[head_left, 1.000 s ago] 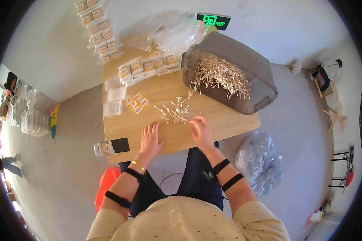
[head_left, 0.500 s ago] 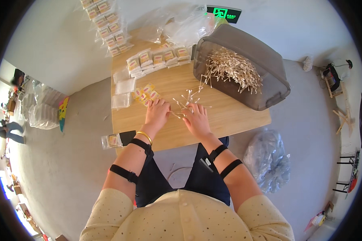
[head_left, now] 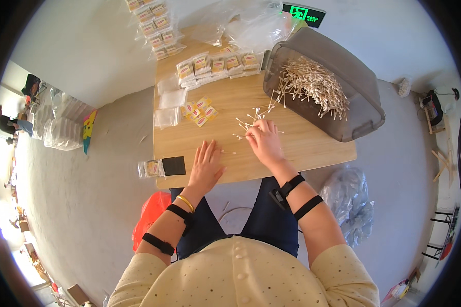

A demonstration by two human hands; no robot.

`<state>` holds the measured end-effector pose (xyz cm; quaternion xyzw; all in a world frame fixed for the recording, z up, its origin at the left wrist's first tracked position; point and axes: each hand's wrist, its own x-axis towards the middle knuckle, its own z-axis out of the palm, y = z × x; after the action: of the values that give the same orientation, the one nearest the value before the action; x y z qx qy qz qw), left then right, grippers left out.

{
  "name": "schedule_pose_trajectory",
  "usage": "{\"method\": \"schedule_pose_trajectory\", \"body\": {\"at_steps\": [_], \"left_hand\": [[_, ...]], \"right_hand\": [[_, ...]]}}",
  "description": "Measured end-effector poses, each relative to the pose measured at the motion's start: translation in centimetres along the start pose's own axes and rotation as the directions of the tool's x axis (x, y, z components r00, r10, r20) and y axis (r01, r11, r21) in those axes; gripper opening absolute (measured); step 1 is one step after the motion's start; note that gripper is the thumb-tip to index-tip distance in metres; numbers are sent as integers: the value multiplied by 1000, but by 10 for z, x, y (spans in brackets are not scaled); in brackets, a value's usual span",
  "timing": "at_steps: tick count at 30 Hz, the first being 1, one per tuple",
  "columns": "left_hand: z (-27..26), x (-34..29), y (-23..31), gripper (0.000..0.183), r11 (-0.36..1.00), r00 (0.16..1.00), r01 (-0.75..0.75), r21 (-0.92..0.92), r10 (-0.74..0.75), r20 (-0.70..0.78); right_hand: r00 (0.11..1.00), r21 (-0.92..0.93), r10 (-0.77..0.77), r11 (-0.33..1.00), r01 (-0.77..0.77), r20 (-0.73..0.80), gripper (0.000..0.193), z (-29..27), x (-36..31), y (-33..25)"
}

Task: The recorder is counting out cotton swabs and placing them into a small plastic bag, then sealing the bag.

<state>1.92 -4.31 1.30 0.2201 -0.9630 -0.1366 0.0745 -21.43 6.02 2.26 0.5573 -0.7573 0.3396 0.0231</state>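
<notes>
My left hand (head_left: 206,165) lies flat near the table's front edge, fingers stretched out and open. Just beside its fingertips is a single cotton swab (head_left: 229,152). Farther right, my right hand (head_left: 266,142) is closed, its fingers bent and pinching among loose cotton swabs (head_left: 247,123); the fingers partly hide what they grip. Small yellow-and-white printed cards (head_left: 200,111) lie in a loose group beyond my left hand. Clear plastic bags (head_left: 170,100) are stacked left of them.
A grey bin (head_left: 327,128) tipped on its side holds a heap of swabs (head_left: 315,87). Filled swab packs (head_left: 217,66) stand in rows at the back of the wooden table (head_left: 302,148). At the front left corner are a black pad (head_left: 174,166) and one pack (head_left: 152,168).
My left hand has drawn back toward the table's front edge and flattened out. My right hand stays at the loose swabs, its fingers more bent. The whole view has shifted slightly.
</notes>
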Motion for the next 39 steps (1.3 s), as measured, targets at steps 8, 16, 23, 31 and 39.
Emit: {"method": "schedule_pose_trajectory", "body": {"at_steps": [8,16,23,31,39], "left_hand": [[14,-15,9,81,989,999,-40,-141,40,-2],[15,13,11,81,986,992,-104,130,95,78],[9,2,5,73,981,980,-173,91,163,112],[13,-6,-1,79,980,979,-172,-104,181,88],[21,11,10,83,987,991,-121,102,114,71]], "right_hand": [[995,25,-43,999,41,90,14,38,-6,-28],[997,-18,2,1000,0,76,29,6,-20,-6],[997,-124,27,992,-18,73,15,-2,-23,16],[998,-67,0,998,4,56,10,24,-8,-9],[994,50,111,993,-111,12,26,21,-21,-25]]}}
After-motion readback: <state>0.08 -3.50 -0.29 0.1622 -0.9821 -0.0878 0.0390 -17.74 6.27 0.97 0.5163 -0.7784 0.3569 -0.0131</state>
